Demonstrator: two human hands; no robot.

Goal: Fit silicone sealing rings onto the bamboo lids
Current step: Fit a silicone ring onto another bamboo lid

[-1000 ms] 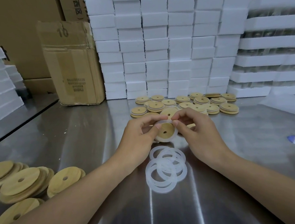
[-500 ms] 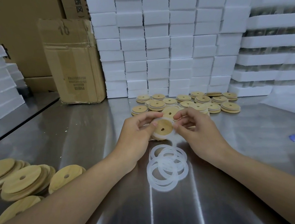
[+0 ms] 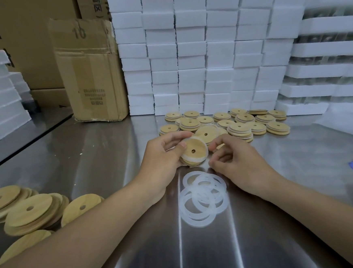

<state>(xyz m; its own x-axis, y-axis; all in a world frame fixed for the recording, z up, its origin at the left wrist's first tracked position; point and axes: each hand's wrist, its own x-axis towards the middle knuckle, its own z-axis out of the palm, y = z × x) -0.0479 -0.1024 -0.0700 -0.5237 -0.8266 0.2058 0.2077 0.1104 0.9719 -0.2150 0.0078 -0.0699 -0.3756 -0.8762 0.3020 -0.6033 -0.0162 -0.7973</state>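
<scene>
The fingers [image 3: 177,137] and thumb of the left hand [image 3: 162,156] grip a bamboo lid [image 3: 197,145] by its left edge. The lid is tilted above the worktop [image 3: 110,160], and a white sealing ring [image 3: 189,158] shows round its rim. The right hand [image 3: 234,159] sits just beside the lid, its fingers loosely curled and holding nothing. Near both hands lies a heap of loose rings [image 3: 201,197]. White-banded lids [image 3: 238,126] lie stacked behind, and more lids [image 3: 29,209] overlap at the far left.
</scene>
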